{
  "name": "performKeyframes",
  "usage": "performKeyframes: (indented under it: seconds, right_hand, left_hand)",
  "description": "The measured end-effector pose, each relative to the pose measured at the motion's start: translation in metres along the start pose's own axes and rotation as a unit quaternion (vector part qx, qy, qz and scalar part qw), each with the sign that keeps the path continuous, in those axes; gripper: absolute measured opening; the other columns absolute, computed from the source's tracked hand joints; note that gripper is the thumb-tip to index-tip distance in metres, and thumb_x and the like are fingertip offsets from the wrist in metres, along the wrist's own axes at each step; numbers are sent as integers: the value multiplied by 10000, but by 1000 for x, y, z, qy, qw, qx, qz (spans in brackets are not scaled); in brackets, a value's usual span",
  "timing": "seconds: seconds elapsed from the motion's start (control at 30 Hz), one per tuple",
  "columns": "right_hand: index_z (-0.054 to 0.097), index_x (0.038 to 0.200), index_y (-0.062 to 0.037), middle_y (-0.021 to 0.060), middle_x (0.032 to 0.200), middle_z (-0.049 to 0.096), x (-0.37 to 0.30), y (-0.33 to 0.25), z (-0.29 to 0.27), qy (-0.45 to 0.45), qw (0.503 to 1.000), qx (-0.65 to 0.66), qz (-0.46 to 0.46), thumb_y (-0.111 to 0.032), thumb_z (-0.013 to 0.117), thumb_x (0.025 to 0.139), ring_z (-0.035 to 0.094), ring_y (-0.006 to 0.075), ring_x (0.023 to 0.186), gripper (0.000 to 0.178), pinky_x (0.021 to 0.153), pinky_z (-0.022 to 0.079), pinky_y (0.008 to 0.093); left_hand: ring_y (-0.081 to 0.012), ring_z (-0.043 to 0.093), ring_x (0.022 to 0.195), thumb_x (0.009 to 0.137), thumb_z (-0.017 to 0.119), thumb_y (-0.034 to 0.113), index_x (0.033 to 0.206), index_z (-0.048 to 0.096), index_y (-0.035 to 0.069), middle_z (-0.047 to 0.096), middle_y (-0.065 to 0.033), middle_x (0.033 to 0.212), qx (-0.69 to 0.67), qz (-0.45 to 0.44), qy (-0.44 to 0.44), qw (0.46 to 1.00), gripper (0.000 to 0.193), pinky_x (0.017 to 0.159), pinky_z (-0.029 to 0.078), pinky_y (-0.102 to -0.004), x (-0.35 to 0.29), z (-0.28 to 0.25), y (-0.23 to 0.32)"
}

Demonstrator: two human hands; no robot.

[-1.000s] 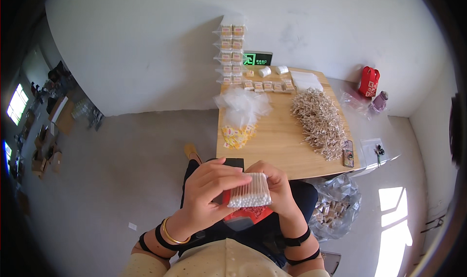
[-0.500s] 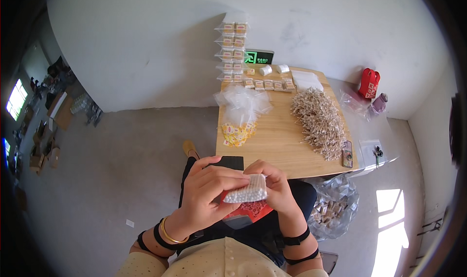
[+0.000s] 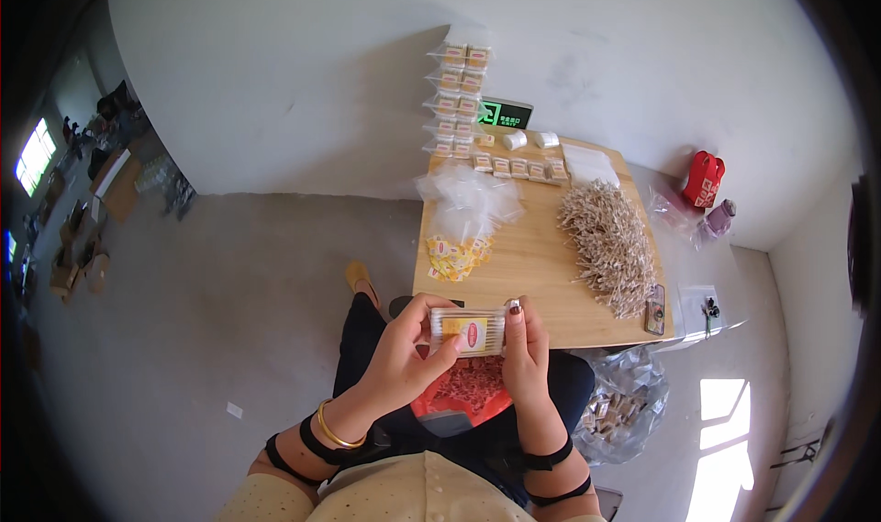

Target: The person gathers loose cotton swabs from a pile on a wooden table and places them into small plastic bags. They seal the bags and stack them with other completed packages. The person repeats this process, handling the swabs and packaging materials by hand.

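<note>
Both hands hold a clear-wrapped pack of cotton swabs [image 3: 484, 319] above my lap, its yellow and white label facing up. My left hand [image 3: 408, 357] grips the left end, with the thumb across the label. At the right end, my right hand [image 3: 525, 352] pinches the wrapper's edge between thumb and fingers. Below the pack, a red bag [image 3: 463, 389] of small reddish pieces, too fine to make out, lies open on my lap. Beyond my hands stands the wooden table [image 3: 514, 279], carrying a pile of yellow label cards [image 3: 456, 258] and a heap of clear plastic bags [image 3: 468, 201].
On the table's right lies a big heap of loose swabs [image 3: 606, 242] beside a phone [image 3: 654, 309]. Finished-looking packs [image 3: 518, 169] line the back, near a tall stack of bagged packs [image 3: 459, 105]. A plastic sack of packs [image 3: 619, 412] sits on the floor at right.
The pack has turned from showing its swab tips to showing its labelled face. My right hand has shifted to its right end, and my left fingers have moved off its top.
</note>
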State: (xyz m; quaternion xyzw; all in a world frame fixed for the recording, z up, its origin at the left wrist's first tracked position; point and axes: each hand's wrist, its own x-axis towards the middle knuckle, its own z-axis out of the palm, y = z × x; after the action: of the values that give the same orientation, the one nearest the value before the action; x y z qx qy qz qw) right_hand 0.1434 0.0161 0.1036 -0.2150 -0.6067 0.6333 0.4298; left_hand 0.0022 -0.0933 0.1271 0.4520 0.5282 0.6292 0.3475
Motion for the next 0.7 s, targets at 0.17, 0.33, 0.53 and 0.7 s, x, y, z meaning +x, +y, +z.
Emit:
performKeyframes:
  seconds: [0.17, 0.33, 0.53, 0.7]
  right_hand:
    - [477, 846, -78, -64, 781, 466, -2, 4, 9, -4, 999, -31, -8, -217, 468, 1130, 384, 18, 749, 316, 647, 351, 215]
    - [493, 841, -50, -55, 754, 461, 0, -3, 18, 19, 997, -73, -31, -191, 493, 1119, 385, 41, 733, 312, 640, 368, 236]
    - [507, 848, -28, -11, 720, 467, 5, 0, 20, -5, 989, -129, -66, -171, 501, 1110, 396, 76, 701, 298, 621, 382, 274]
    - [528, 822, -13, 53, 701, 493, 9, -7, 15, -12, 951, -295, -95, -133, 543, 1074, 443, 112, 668, 280, 609, 399, 305]
  left_hand:
    - [-60, 605, 967, 1066, 617, 215, 1184, 542, 0, 635, -32, 1040, -126, -48, -4, 991, 256, 884, 511, -253, 3, -4, -14]
    - [-29, 576, 919, 1075, 610, 225, 1129, 553, 22, 627, -9, 985, -135, -47, -3, 990, 217, 827, 488, -225, 4, -8, -20]
    - [-25, 610, 863, 1025, 693, 221, 1043, 606, 46, 674, 5, 950, -162, -67, -32, 984, 196, 774, 508, -214, 10, -19, -20]
    - [-31, 623, 826, 981, 748, 185, 1003, 639, 14, 701, -11, 924, -150, -85, -41, 984, 203, 733, 517, -221, 13, -29, -22]
